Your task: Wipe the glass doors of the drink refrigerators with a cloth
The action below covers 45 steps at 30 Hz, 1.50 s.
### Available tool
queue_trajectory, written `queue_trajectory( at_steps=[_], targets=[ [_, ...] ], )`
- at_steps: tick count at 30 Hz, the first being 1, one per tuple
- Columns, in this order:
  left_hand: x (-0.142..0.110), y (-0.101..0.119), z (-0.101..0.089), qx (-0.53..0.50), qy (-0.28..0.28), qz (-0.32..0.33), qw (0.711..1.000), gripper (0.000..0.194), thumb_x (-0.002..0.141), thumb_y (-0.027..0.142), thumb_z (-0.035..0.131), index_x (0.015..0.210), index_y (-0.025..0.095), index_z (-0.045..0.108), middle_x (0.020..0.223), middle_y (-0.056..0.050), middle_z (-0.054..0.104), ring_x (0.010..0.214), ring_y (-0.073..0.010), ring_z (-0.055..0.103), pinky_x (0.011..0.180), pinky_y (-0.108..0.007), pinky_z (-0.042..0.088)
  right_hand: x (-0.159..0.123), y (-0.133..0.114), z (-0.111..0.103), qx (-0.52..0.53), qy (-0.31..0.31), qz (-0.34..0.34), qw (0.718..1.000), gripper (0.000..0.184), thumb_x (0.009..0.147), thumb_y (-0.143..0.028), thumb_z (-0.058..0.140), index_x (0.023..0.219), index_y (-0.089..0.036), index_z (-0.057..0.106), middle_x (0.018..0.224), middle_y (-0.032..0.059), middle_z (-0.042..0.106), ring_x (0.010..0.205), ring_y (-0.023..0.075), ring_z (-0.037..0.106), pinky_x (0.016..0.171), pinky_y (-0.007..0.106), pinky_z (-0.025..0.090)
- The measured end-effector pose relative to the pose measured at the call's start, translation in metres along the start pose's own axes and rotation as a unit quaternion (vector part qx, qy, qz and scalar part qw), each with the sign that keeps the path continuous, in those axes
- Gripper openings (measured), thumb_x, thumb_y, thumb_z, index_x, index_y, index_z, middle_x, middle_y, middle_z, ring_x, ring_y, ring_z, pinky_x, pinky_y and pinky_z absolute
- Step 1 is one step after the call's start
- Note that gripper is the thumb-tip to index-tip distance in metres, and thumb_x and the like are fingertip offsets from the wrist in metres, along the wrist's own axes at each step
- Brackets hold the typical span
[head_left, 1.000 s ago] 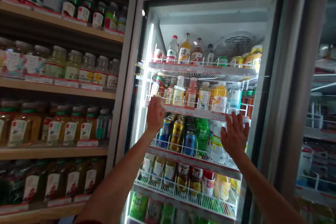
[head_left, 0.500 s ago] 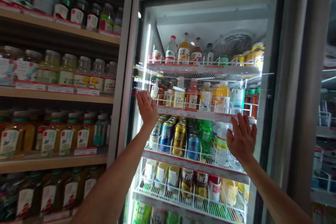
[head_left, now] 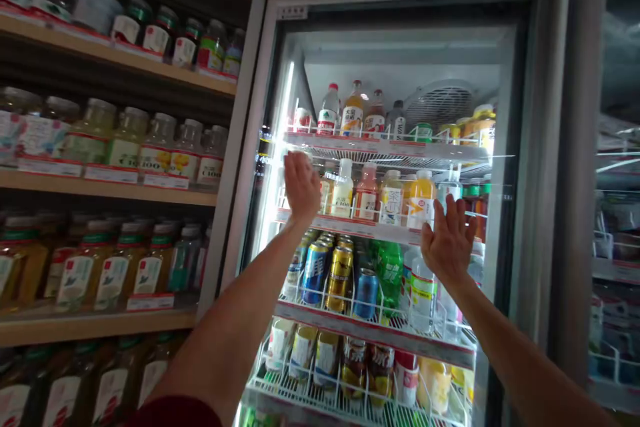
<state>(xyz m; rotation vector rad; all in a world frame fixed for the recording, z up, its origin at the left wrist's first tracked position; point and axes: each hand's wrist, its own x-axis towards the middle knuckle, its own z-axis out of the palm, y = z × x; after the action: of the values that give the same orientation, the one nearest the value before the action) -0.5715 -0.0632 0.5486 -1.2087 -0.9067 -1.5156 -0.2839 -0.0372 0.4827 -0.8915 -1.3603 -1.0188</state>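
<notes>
Both my arms reach up in front of a glass-doored drinks fridge [head_left: 520, 167]. My left hand [head_left: 302, 188] is raised with its fingers outstretched and nothing in it, over the left side of the second shelf. Beside it stands a bottle with a pale yellow drink [head_left: 343, 190]. My right hand [head_left: 449, 239], palm forward and fingers spread, is in front of the right end of the second shelf. An orange juice bottle [head_left: 421, 200] shows just left of its fingers. Whether either hand touches the glass, I cannot tell.
Wooden shelves [head_left: 115, 183] with several rows of bottled drinks stand on the left. Inside the fridge, cans [head_left: 340, 277] and a green bottle [head_left: 390, 273] fill the third shelf. Another glass-fronted cooler [head_left: 620, 213] is at the right edge.
The view has shifted and tilted a little. My left hand has moved right and slightly up; my right hand has moved slightly left and up. Both stay empty, fingers extended.
</notes>
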Motion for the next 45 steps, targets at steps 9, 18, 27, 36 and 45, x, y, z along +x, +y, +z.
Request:
queue_trajectory(
  at_steps=[9, 18, 27, 36, 45],
  targets=[
    [0.025, -0.015, -0.004, -0.026, -0.047, 0.053, 0.997, 0.049, 0.086, 0.025, 0.037, 0.134, 0.013, 0.034, 0.142, -0.012, 0.036, 0.136, -0.0232, 0.022, 0.111, -0.043, 0.026, -0.005, 0.004, 0.002, -0.013, 0.028, -0.026, 0.999, 0.055, 0.086, -0.03, 0.041, 0.139, -0.02, 0.03, 0.146, 0.0098, 0.03, 0.136, 0.025, 0.023, 0.109, 0.047, 0.018],
    [0.023, 0.046, 0.029, -0.101, -0.115, 0.208, 0.966, 0.047, 0.086, 0.022, 0.037, 0.133, 0.015, 0.036, 0.143, -0.009, 0.035, 0.136, -0.023, 0.022, 0.111, -0.042, 0.028, -0.005, 0.004, 0.007, -0.035, 0.043, -0.03, 0.998, 0.052, 0.086, -0.029, 0.041, 0.137, -0.019, 0.034, 0.145, 0.0113, 0.033, 0.136, 0.0238, 0.024, 0.107, 0.046, 0.022],
    [0.022, -0.016, -0.007, -0.036, -0.035, 0.06, 0.997, 0.05, 0.088, 0.025, 0.036, 0.135, 0.008, 0.028, 0.145, -0.016, 0.027, 0.138, -0.0247, 0.014, 0.112, -0.046, 0.024, 0.007, -0.012, 0.001, -0.037, 0.027, -0.032, 0.998, 0.054, 0.087, -0.03, 0.04, 0.139, -0.018, 0.03, 0.145, 0.0112, 0.032, 0.136, 0.0247, 0.023, 0.108, 0.049, 0.017],
    [0.019, -0.043, -0.014, 0.017, -0.025, 0.04, 0.999, 0.05, 0.087, 0.03, 0.042, 0.132, 0.011, 0.033, 0.143, -0.013, 0.034, 0.135, -0.0256, 0.026, 0.11, -0.043, 0.028, 0.074, -0.061, 0.017, 0.001, -0.014, -0.074, 0.997, 0.05, 0.09, -0.033, 0.033, 0.137, -0.018, 0.032, 0.146, 0.0094, 0.031, 0.137, 0.0236, 0.022, 0.109, 0.05, 0.017],
    [-0.011, 0.009, 0.004, 0.018, -0.085, 0.122, 0.989, 0.049, 0.089, 0.032, 0.035, 0.135, 0.015, 0.03, 0.145, -0.01, 0.03, 0.138, -0.0207, 0.016, 0.112, -0.037, 0.026, 0.067, -0.052, 0.023, 0.036, 0.012, -0.081, 0.996, 0.048, 0.089, -0.031, 0.036, 0.135, -0.018, 0.035, 0.145, 0.0095, 0.034, 0.135, 0.0239, 0.026, 0.109, 0.048, 0.017]
  ],
)
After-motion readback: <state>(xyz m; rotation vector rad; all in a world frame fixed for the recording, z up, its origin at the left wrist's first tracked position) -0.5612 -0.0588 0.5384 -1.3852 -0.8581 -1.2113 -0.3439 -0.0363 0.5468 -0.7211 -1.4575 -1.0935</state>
